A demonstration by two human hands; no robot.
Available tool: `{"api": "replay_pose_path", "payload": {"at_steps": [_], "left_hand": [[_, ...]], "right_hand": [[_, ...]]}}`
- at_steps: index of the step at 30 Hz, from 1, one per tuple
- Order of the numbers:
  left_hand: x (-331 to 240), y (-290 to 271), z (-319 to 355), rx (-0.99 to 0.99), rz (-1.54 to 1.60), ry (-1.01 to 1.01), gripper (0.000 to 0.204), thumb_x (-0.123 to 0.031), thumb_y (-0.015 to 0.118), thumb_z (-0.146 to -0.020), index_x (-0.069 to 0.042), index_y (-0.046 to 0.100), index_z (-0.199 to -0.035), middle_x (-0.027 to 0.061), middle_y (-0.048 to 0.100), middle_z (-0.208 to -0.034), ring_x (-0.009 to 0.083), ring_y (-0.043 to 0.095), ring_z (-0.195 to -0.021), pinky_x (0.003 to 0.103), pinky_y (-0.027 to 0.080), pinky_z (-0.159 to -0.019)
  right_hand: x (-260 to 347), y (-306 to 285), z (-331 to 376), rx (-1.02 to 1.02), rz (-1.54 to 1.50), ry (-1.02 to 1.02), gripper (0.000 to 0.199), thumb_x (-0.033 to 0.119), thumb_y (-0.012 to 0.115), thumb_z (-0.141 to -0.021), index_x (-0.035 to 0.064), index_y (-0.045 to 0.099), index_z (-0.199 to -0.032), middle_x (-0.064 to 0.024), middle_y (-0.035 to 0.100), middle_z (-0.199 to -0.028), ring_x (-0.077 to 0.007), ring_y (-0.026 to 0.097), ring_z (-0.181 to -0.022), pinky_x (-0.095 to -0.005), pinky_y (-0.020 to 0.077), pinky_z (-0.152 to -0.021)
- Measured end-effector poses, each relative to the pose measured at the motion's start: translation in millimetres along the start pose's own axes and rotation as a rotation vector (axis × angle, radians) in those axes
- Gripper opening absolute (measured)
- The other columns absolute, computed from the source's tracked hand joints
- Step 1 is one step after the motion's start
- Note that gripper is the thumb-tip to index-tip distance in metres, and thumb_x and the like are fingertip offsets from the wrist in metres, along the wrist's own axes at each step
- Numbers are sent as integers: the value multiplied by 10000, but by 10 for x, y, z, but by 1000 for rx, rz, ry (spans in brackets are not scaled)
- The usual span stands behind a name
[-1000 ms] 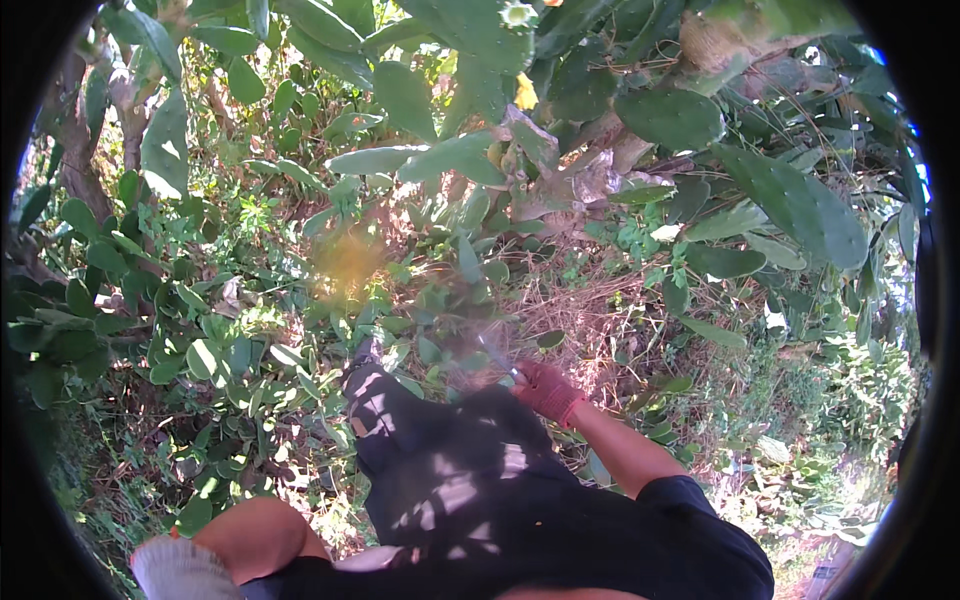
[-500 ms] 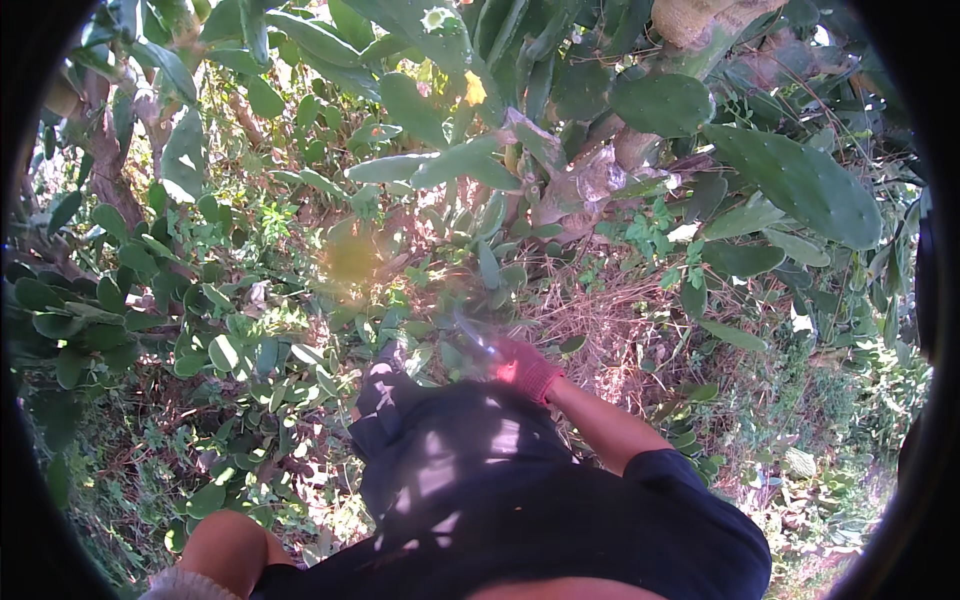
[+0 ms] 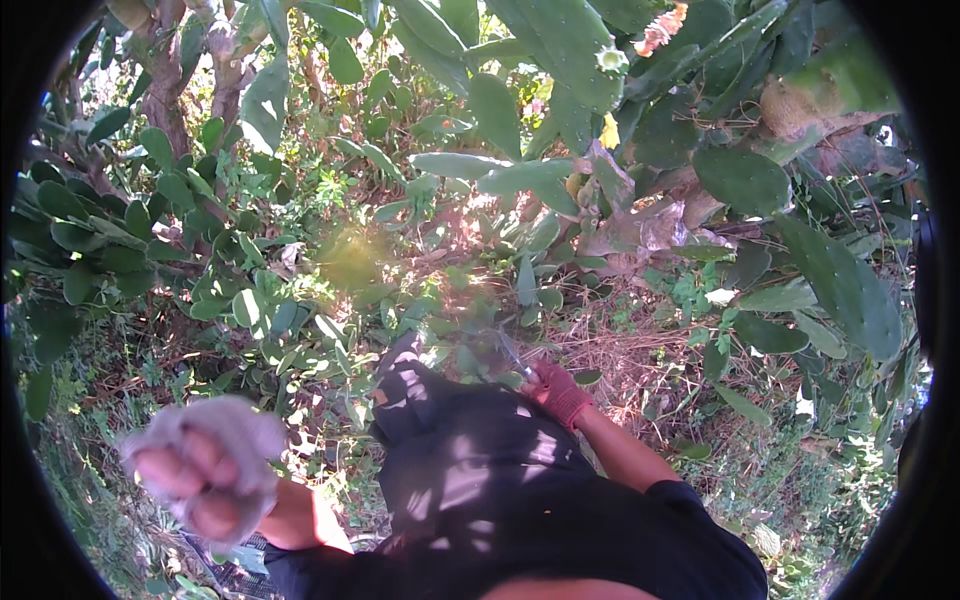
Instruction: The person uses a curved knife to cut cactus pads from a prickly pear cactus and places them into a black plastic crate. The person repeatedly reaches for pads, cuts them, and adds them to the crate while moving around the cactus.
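My right hand [image 3: 553,390], in a dark red knitted glove, is closed around a slim metal blade [image 3: 512,352] that points up and left, beside my dark trousers. Its handle is hidden in the glove. Raised at the lower left, my left hand [image 3: 205,470] is wrapped in a pale grey glove or cloth. Rounded pinkish shapes show through it, and the fingers look curled. Blur keeps me from telling whether anything is in that hand. Low cactus pads [image 3: 527,280] stand just beyond the blade.
Large prickly pear pads [image 3: 840,285] lean in from the right. Thick cactus trunks [image 3: 168,85] rise at the far left. Dry grass [image 3: 625,335] covers the ground by my right hand. A dark mesh crate [image 3: 245,577] shows partly below my left hand.
My left hand has come up into view at the lower left, where mostly the bent arm showed before. The view has shifted, so the plants sit lower and further right. My right hand keeps hold of the blade.
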State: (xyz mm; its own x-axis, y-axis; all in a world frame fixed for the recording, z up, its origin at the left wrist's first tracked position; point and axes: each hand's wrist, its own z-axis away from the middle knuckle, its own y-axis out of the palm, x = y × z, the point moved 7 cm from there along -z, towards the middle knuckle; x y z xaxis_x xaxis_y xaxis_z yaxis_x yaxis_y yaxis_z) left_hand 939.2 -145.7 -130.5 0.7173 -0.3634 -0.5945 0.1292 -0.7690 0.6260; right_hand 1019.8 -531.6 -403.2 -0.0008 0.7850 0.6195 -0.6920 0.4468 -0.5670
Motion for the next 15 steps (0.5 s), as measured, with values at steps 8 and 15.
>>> {"api": "replay_pose_path", "payload": {"at_steps": [8, 15], "left_hand": [[1625, -971, 1194, 58, -1301, -912, 125, -99, 678, -803, 16, 630, -798, 115, 603, -735, 214, 582, -651, 330, 459, -631], [1790, -1272, 984, 214, -1273, -965, 159, -121, 697, -778, 25, 636, -789, 149, 609, -705, 248, 606, -607, 356, 470, -593]], "right_hand": [[-186, 82, -92, -9, 188, -59, 248, 343, 528, -956, 203, 651, -1120, -156, 590, -987, -305, 587, -844, -420, 495, -729], [-241, -23, -190, -152, -7, 54, 196, 169, 694, -786, 42, 563, -858, -36, 520, -696, -132, 485, -666, -322, 425, -617]]}}
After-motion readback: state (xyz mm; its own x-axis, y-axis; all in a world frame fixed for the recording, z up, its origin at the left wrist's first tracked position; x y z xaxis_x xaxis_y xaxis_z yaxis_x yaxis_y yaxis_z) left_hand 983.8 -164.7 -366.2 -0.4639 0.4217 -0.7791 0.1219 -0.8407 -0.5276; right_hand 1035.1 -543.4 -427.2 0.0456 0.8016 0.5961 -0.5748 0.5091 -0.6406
